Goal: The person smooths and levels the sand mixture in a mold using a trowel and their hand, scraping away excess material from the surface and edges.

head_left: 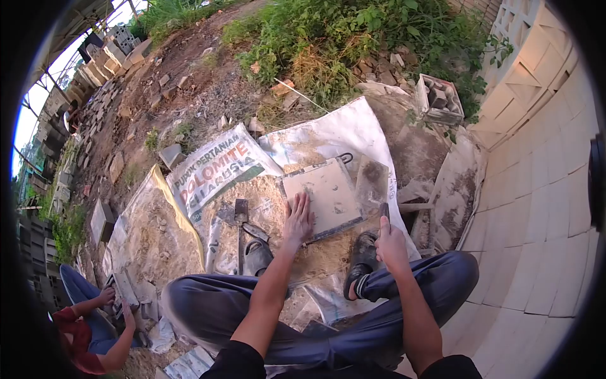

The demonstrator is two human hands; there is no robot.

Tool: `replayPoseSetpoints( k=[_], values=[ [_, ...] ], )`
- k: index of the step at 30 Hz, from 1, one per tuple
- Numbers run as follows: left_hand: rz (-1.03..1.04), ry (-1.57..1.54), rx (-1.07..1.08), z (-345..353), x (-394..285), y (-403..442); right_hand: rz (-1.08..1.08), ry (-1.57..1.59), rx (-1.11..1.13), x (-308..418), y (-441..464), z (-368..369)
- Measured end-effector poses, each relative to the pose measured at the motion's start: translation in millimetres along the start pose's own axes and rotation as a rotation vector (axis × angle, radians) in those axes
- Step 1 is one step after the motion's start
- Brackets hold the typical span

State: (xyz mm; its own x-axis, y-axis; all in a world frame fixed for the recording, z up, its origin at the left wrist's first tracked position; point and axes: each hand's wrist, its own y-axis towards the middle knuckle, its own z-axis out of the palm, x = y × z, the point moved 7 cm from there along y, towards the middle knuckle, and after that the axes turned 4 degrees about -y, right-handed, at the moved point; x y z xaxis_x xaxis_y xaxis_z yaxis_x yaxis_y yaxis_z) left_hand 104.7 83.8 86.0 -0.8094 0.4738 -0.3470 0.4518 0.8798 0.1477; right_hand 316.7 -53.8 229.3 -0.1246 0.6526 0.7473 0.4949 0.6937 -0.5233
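Observation:
A square pale slab [325,192] with dark edges lies on sandy sacking in front of me. My left hand [298,219] rests on its left edge, open, with the fingers stretched flat over the surface. To the right of the slab, my right hand [392,245] is closed around a dark-handled tool [384,210]; its kind cannot be made out. Beyond that tool lies a grey, stained rectangular plate [372,182]. A flat-bladed scraper [240,211] and a tool with a dark looped handle [255,231] lie left of my left hand.
My sandalled feet flank the slab's near side. A printed white sack [221,165] lies beyond the sand. A concrete block [440,99] stands far right, near a pale block wall [530,208]. At lower left, another person [95,322] handles a grey block.

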Motion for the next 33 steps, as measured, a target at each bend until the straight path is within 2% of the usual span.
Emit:
replayPoseSetpoints(
  k=[1,4,6,7,9,10,11,13,16,20,22,27,33],
  values=[
    [-0.002,0.003,-0.002,-1,0,1,-0.003,0.0,0.003,-9,7,4],
    [-0.06,0.056,-0.021,-2,3,2,-0.259,-0.227,-0.133,-4,14,3],
    [-0.313,0.099,-0.129,-5,20,-5,-0.4,-0.424,-0.104,10,-1,9],
    [-0.317,0.093,-0.132,1,19,-10,-0.403,-0.431,-0.105,11,-5,12],
    [-0.811,-0.231,-0.237,12,44,-42,-0.468,-0.555,-0.051,16,-14,26],
    [-0.923,-0.35,-0.274,21,44,-54,-0.395,-0.666,-0.019,15,-14,34],
    [-0.927,-0.354,-0.276,23,46,-62,-0.398,-0.671,-0.018,14,-16,41],
    [-0.846,-0.834,-0.23,47,45,-67,-0.532,-0.517,0.002,18,-18,56],
    [-0.819,-0.968,-0.183,68,54,-64,-0.552,-0.668,0.03,19,-20,79],
    [-0.884,-0.894,-0.243,72,60,-68,-0.549,-0.691,0.065,25,-23,103],
    [-0.769,-0.952,-0.267,74,58,-62,-0.534,-0.722,0.109,22,-23,115],
    [-0.737,-1.041,-0.306,56,50,-62,-0.486,-0.721,0.088,21,-25,136],
    [-0.749,-0.915,-0.392,50,50,-63,-0.461,-0.743,0.041,17,-32,134]
  ],
)
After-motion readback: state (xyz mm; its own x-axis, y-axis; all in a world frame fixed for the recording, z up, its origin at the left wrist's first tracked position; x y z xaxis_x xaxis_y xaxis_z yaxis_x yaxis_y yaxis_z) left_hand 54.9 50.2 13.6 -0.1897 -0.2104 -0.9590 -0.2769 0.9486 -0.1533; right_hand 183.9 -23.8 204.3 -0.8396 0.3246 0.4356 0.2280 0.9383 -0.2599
